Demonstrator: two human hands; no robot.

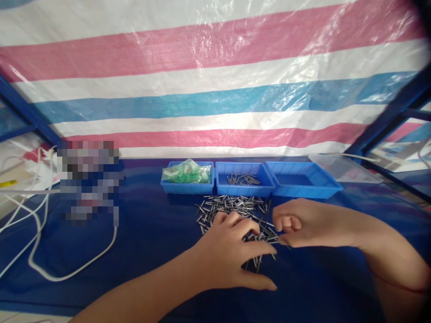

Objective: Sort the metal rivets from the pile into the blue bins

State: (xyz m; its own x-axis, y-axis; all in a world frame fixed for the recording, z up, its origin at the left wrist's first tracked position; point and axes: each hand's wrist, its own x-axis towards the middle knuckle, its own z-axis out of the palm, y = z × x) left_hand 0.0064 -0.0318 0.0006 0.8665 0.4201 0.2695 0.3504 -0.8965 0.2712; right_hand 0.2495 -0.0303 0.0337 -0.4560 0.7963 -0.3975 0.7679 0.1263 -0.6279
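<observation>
A loose pile of thin silver blind rivets (229,204) is spread over the blue table, in front of the bins. My left hand (232,251) lies over the near side of this pile, palm down. Its thumb and forefinger are stretched out and apart, the other fingers bent onto the rivets, and it holds nothing that I can see. At the pile's right edge, my right hand (299,224) is closed, its fingers curled in. Its thumb and fingertip pinch at a thin blind rivet there; the inside of the palm is hidden.
Behind the pile, three blue bins stand in a row: the left bin (188,188) with green-and-clear plastic packets (188,172), the middle bin (244,190) with some rivets, the right bin (303,179). White cables (43,273) loop at left. A striped sheet (202,103) hangs behind.
</observation>
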